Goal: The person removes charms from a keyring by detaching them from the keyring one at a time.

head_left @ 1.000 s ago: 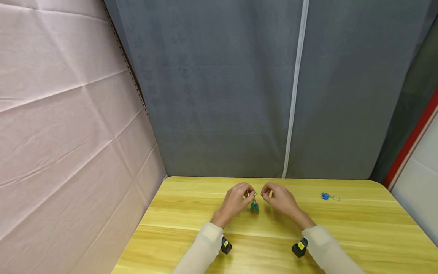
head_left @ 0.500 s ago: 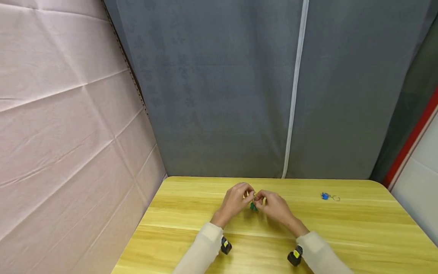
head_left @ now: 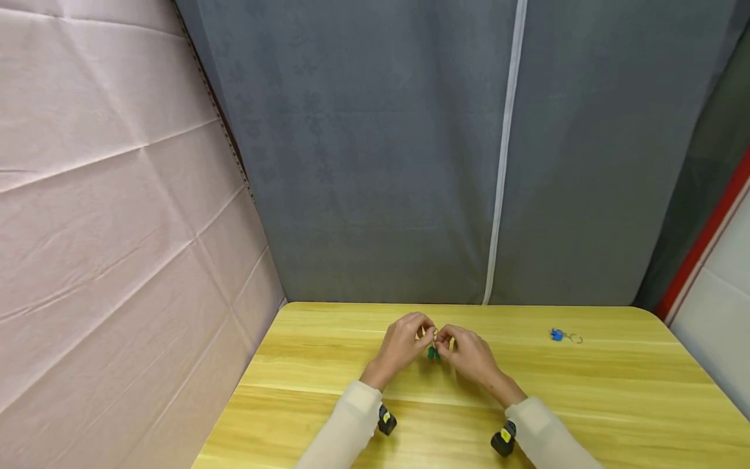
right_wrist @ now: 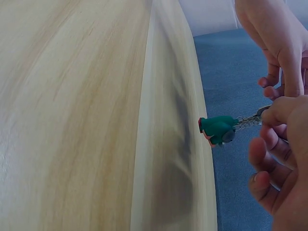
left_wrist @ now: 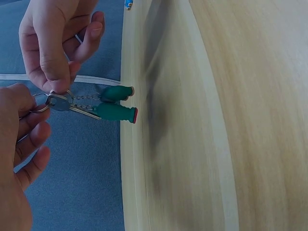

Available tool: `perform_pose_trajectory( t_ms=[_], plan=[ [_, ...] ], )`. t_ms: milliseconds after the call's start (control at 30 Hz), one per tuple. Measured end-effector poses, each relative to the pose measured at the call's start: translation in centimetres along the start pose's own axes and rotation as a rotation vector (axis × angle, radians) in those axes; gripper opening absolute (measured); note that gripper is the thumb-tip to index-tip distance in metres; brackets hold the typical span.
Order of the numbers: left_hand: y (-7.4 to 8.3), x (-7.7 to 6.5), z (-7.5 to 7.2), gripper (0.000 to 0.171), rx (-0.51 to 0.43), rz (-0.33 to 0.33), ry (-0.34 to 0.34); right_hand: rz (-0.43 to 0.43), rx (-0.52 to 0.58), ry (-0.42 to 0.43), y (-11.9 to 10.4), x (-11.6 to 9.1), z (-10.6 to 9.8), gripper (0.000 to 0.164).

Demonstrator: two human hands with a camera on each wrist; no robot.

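Before me, a person holds some keys (left_wrist: 59, 103) above the table (head_left: 633, 404), between the two hands. The left hand (head_left: 403, 343) has thumb and finger clamped on the metal ring (left_wrist: 42, 110) of these keys. The right hand (head_left: 469, 356) is just beside it, thumb and finger pinching the same keys; whether they grip key or ring, I cannot tell well, because the fingertips cover it. Two green charms (left_wrist: 115, 112) hang below on small chains. A blue charm (head_left: 556, 335) lies well apart, toward the table's right side.
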State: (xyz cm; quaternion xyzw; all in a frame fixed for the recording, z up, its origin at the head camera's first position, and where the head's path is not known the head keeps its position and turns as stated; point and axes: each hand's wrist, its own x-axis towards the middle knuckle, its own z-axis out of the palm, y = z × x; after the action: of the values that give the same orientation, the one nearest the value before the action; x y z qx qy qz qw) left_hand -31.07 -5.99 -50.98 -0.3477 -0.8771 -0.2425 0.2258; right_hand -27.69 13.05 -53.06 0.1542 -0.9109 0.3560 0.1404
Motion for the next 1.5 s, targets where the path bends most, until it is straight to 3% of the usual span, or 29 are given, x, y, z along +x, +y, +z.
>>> perform_pose_trajectory(
  t_ms=[433,667,1067,1300,1500],
  plan=[
    [-0.2,0.1,0.1,0.006,-0.007,0.013,0.004,-0.008,0.017,0.024,0.2,-0.1,-0.3,0.009],
    [-0.3,0.0,0.4,0.008,0.006,0.022,-0.036,-0.014,0.021,0.051,0.2,-0.1,-0.4,0.008],
    [-0.3,-0.1,0.2,0.008,-0.134,0.035,-0.087,0.003,0.005,0.071,-0.1,0.2,-0.8,0.007],
    [-0.3,-0.1,0.4,0.007,-0.160,0.016,-0.123,0.011,0.021,0.058,-0.3,0.0,-1.0,0.005],
    [-0.3,0.0,0.5,0.004,-0.129,0.052,-0.085,0.007,0.034,0.066,-0.3,0.0,-1.0,0.005]
  ],
)
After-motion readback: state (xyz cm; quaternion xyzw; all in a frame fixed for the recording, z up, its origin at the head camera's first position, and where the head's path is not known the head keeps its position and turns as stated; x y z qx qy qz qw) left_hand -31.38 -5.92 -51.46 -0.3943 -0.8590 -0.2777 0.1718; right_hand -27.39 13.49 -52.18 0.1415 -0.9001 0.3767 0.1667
